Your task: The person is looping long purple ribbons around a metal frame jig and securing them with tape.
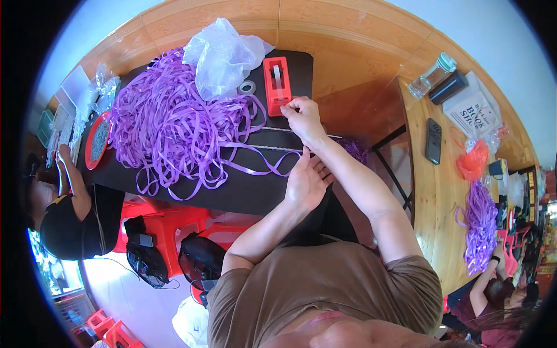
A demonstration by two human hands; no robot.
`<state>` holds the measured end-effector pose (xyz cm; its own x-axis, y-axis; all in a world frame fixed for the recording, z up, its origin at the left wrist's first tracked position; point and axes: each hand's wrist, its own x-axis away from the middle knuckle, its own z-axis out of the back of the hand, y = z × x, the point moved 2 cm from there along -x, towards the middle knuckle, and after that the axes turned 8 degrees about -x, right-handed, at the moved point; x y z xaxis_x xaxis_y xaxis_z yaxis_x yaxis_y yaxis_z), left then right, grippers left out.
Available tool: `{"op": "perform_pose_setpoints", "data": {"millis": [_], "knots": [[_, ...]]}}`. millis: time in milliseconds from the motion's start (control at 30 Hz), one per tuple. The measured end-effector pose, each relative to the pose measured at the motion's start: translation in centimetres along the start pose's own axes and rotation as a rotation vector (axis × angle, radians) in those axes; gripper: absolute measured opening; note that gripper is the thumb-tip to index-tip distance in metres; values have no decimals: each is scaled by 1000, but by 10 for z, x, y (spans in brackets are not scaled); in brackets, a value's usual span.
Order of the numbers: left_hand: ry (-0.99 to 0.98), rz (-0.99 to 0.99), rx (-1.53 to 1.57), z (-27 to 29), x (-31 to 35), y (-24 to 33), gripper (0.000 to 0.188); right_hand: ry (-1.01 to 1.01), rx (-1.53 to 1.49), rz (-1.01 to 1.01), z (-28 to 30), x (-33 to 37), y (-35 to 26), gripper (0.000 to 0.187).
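Observation:
My right hand (305, 123) reaches to the near end of a red tape dispenser (277, 81). Its thumb and fingers are pinched together there on what seems to be a piece of clear tape. Below my right wrist, my left hand (307, 181) is turned palm up, its other fingers loosely curled. A strand of purple ribbon (255, 170) runs to its thumb and forefinger, which appear pinched on it, partly hidden by my right wrist. Left of both hands lies a large tangled heap of purple ribbon (168, 127). Two thin pale strips lie across the table near my hands.
On the dark table (232, 200) are a clear plastic bag (223, 58), a tape roll (247, 87) and a red tray (97, 139) of small grey pieces. A co-worker (78, 209) sits left. The wooden table (429, 220) right holds a phone (433, 141), a bottle (432, 75) and more ribbon (481, 226).

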<state>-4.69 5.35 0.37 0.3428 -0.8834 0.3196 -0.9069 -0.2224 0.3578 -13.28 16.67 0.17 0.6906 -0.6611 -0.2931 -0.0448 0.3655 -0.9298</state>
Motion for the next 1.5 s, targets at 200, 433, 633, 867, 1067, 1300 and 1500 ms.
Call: {"op": "perform_pose_setpoints", "data": {"millis": [200, 433, 633, 867, 1067, 1300, 1500], "knots": [[40, 27, -8, 9, -4, -4, 66, -134, 133, 9, 12, -14, 7, 13], [33, 20, -56, 4, -2, -3, 66, -526, -153, -8, 85, -18, -11, 11], [43, 6, -92, 2, 3, 0, 66, -968, -200, -275, 122, -3, -17, 14], [36, 4, -127, -1, 3, 0, 65, -1149, 63, -103, 124, -4, 2, 15], [38, -1, -149, -1, 2, -1, 64, -1104, 147, 19, 120, 0, 12, 15], [32, -6, -139, -2, 2, -1, 64, -955, 236, 28, 119, 7, 14, 14], [34, -11, -141, -2, 2, -1, 63, -898, 271, 36, 119, 9, 9, 14]]}}
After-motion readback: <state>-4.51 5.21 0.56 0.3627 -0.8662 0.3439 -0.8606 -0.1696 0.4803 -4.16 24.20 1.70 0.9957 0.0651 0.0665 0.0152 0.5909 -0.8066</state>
